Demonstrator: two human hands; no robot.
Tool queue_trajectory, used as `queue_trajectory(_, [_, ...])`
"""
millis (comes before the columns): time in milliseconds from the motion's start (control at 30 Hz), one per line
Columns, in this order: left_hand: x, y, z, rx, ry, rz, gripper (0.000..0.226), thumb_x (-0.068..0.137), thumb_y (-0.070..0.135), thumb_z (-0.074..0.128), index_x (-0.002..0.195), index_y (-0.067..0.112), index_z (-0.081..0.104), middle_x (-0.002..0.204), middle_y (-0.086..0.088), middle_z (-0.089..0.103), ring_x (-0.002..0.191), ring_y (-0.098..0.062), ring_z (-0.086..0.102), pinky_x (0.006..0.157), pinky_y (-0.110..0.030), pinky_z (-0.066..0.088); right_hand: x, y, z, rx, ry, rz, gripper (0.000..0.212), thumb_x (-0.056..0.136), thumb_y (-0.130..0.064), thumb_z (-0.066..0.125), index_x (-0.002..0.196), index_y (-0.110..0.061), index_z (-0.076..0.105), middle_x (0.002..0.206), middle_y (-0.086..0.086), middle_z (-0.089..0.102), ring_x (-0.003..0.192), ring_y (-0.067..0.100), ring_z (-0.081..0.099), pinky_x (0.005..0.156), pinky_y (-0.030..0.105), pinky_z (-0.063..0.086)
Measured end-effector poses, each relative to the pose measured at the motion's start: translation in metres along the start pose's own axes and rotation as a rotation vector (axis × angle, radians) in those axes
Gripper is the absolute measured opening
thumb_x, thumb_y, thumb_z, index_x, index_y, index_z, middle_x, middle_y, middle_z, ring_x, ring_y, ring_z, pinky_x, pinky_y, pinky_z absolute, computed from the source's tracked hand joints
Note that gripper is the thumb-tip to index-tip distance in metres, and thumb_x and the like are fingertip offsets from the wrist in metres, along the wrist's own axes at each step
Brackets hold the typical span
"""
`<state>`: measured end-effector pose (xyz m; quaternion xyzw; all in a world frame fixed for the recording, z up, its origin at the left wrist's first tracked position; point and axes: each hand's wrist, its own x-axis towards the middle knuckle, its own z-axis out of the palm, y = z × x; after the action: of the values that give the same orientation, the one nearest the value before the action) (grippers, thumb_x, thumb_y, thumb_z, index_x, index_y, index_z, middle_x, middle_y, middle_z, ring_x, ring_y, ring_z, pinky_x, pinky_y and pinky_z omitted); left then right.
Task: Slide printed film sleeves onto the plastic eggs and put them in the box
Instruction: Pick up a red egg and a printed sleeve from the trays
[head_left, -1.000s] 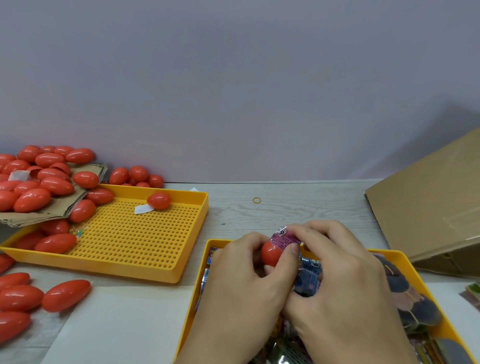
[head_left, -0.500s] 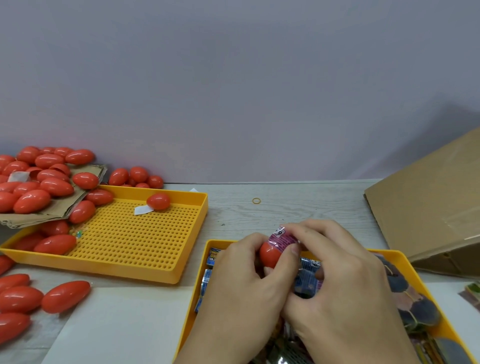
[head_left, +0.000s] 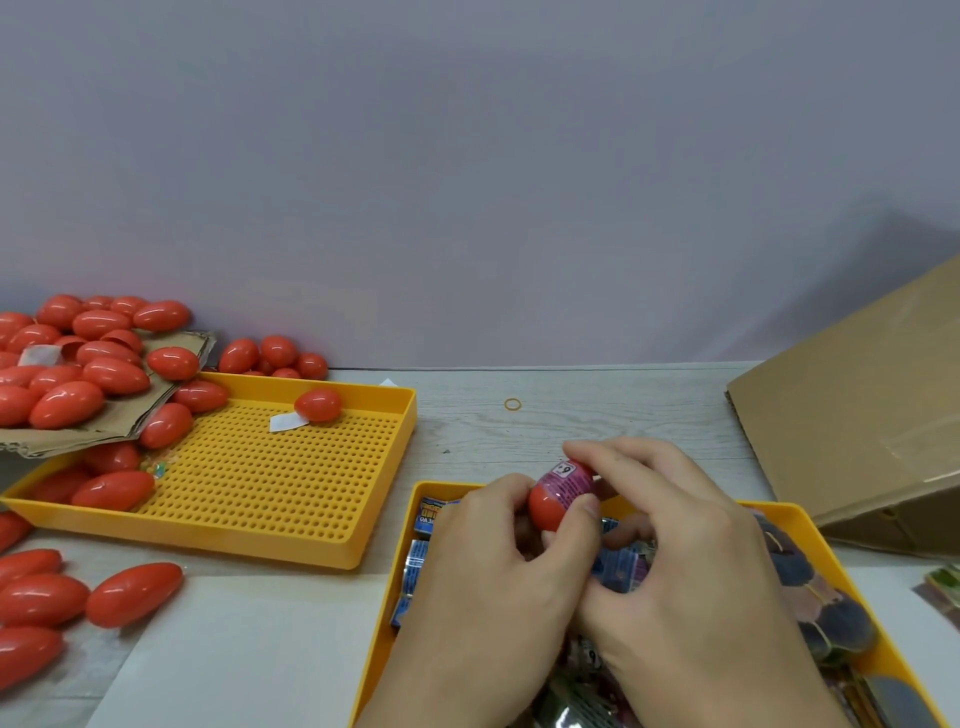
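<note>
Egg (head_left: 546, 508) sits pinched between our left hand (head_left: 498, 587) and right hand (head_left: 691, 566), just above the sleeve tray (head_left: 810, 525). We grip both, and should ease the pink film sleeve (head_left: 569, 483) down evenly, without wrinkling.

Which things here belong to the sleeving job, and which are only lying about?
Job:
- egg in both hands, left hand, right hand
- sleeve partly on it
- bare eggs
- sleeve tray
- box

Lying about:
- rubber band
- paper scrap
- cardboard piece
</note>
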<state>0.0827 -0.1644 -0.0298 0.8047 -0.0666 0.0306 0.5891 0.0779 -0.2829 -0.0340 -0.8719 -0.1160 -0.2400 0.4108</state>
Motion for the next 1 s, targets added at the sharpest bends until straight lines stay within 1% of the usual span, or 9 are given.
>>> queue_trajectory(100, [0.0016, -0.0024, -0.0008, -0.069, 0.036, 0.046, 0.032, 0.076, 0.051, 0.061, 0.084, 0.022, 0.071, 0.067, 0.001, 0.070, 0.060, -0.010, 0.064, 0.056, -0.027, 0.051, -0.0004, -0.0015, -0.0010, -0.014, -0.015, -0.003, 0.056, 0.058, -0.033, 0.068, 0.113, -0.025, 0.074, 0.101, -0.023, 0.058, 0.077, -0.004, 0.060, 0.074, 0.000, 0.041])
queue_trajectory(167, [0.0028, -0.0046, -0.0026, -0.108, 0.067, 0.071, 0.023, 0.085, 0.048, 0.067, 0.087, 0.026, 0.075, 0.070, 0.005, 0.073, 0.065, -0.007, 0.067, 0.058, -0.020, 0.050, -0.0008, -0.0030, -0.0013, -0.022, -0.029, -0.011, 0.051, 0.059, -0.034, 0.069, 0.109, -0.027, 0.074, 0.097, -0.020, 0.060, 0.084, -0.003, 0.059, 0.072, -0.001, 0.040])
queue_trajectory(267, [0.0038, -0.0063, -0.0041, -0.127, 0.074, 0.107, 0.016, 0.091, 0.029, 0.065, 0.086, 0.027, 0.080, 0.072, 0.006, 0.074, 0.070, -0.008, 0.070, 0.063, -0.023, 0.054, -0.0009, -0.0043, -0.0009, -0.046, -0.012, -0.017, 0.044, 0.060, -0.033, 0.070, 0.104, -0.028, 0.076, 0.092, -0.017, 0.061, 0.086, -0.001, 0.058, 0.069, 0.000, 0.041])
queue_trajectory(400, [0.0023, 0.0002, -0.0042, -0.187, 0.039, 0.106, 0.020, 0.091, 0.021, 0.064, 0.085, 0.029, 0.081, 0.064, 0.001, 0.072, 0.057, -0.010, 0.067, 0.056, -0.022, 0.054, -0.0002, -0.0049, -0.0002, -0.078, 0.043, -0.005, 0.039, 0.060, -0.033, 0.070, 0.097, -0.026, 0.077, 0.087, -0.013, 0.063, 0.062, 0.001, 0.058, 0.063, 0.003, 0.044])
queue_trajectory(467, [0.0023, 0.0016, -0.0039, -0.212, 0.038, 0.097, 0.020, 0.090, 0.020, 0.064, 0.085, 0.030, 0.080, 0.064, 0.000, 0.072, 0.056, -0.010, 0.067, 0.055, -0.021, 0.054, -0.0002, -0.0053, 0.0001, -0.072, 0.056, 0.005, 0.037, 0.060, -0.032, 0.069, 0.096, -0.027, 0.077, 0.086, -0.013, 0.062, 0.061, 0.002, 0.058, 0.062, 0.006, 0.046])
queue_trajectory(600, [0.0025, 0.0008, -0.0030, -0.233, 0.053, 0.059, 0.011, 0.086, 0.025, 0.069, 0.089, 0.025, 0.080, 0.069, 0.001, 0.075, 0.061, -0.011, 0.072, 0.057, -0.020, 0.055, -0.0005, -0.0070, -0.0002, -0.052, 0.053, 0.007, 0.037, 0.062, -0.034, 0.069, 0.098, -0.031, 0.076, 0.088, -0.017, 0.061, 0.078, 0.004, 0.060, 0.064, 0.007, 0.047])
queue_trajectory(733, [0.0028, -0.0042, -0.0020, -0.237, 0.047, -0.008, 0.013, 0.082, 0.032, 0.075, 0.089, 0.021, 0.076, 0.073, -0.003, 0.075, 0.067, -0.017, 0.073, 0.061, -0.030, 0.058, -0.0020, -0.0061, -0.0019, -0.061, 0.026, 0.010, 0.050, 0.060, -0.034, 0.069, 0.109, -0.025, 0.075, 0.095, -0.020, 0.059, 0.076, -0.001, 0.060, 0.071, -0.002, 0.040])
queue_trajectory(867, [0.0037, -0.0017, -0.0032, -0.333, -0.018, -0.033, 0.028, 0.074, 0.047, 0.068, 0.073, 0.020, 0.076, 0.066, -0.006, 0.073, 0.061, -0.015, 0.070, 0.056, -0.021, 0.051, -0.0022, -0.0074, -0.0015, -0.024, 0.045, 0.004, 0.054, 0.062, -0.029, 0.071, 0.116, -0.023, 0.072, 0.103, -0.023, 0.058, 0.075, 0.000, 0.059, 0.072, -0.004, 0.039])
queue_trajectory(1000, [0.0059, -0.0026, -0.0041, -0.450, -0.071, -0.075, 0.032, 0.083, 0.048, 0.073, 0.080, 0.017, 0.076, 0.070, -0.009, 0.073, 0.061, -0.019, 0.071, 0.058, -0.025, 0.054, -0.0018, -0.0086, -0.0009, -0.018, 0.066, -0.022, 0.049, 0.062, -0.025, 0.070, 0.110, -0.024, 0.074, 0.098, -0.022, 0.061, 0.084, -0.008, 0.055, 0.071, -0.004, 0.038])
